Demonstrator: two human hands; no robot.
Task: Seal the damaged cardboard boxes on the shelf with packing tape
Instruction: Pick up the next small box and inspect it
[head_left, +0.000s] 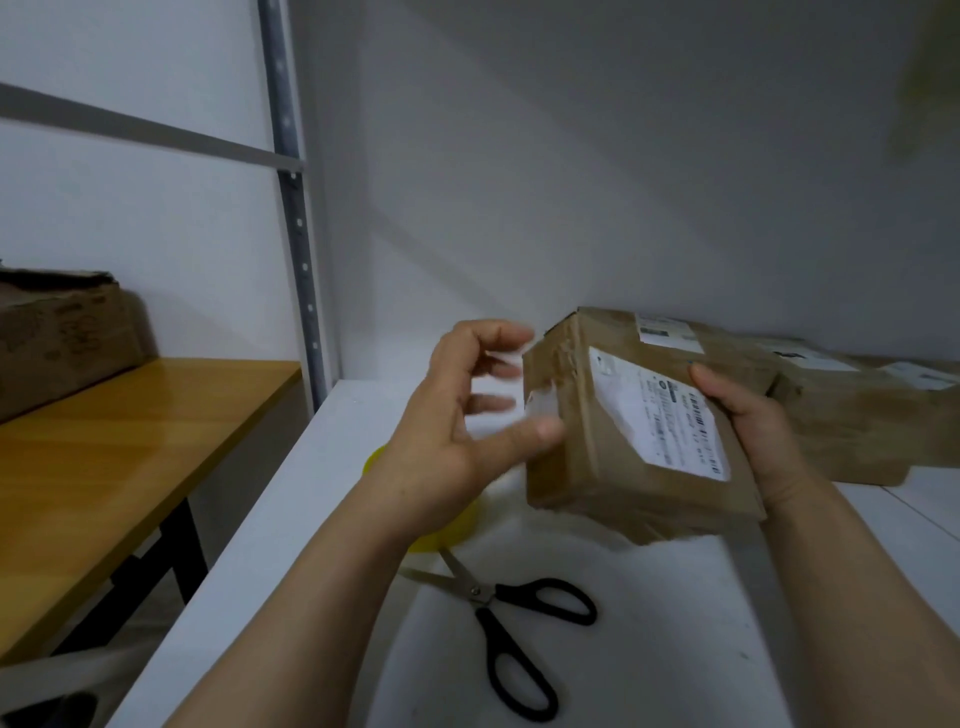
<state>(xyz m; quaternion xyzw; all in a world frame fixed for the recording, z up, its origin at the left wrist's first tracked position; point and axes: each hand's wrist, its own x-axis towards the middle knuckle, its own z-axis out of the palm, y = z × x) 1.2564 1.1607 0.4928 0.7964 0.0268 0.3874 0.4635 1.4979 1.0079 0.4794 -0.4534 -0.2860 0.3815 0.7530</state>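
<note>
Cardboard, creased and torn, sits right at the left hand (447, 431). Its fingers (493, 332) are spread wide and blurred, holding nothing, with the thumb tip at the ragged left end of the box (613, 457); whether it touches I cannot tell. The right hand (748, 421) grips the opposite end, thumb on the labelled face, holding the box tilted above the shelf (291, 519). Its long axis runs hand to hand, so the damaged end faces the free left hand, which I judge the nearer one for taping. Below the box's left end lies the yellow tape roll (447, 530), half hidden under the left wrist. Nearer than the box lie black-handled scissors (498, 608). Behind its right end sit more boxes (852, 415).
</note>
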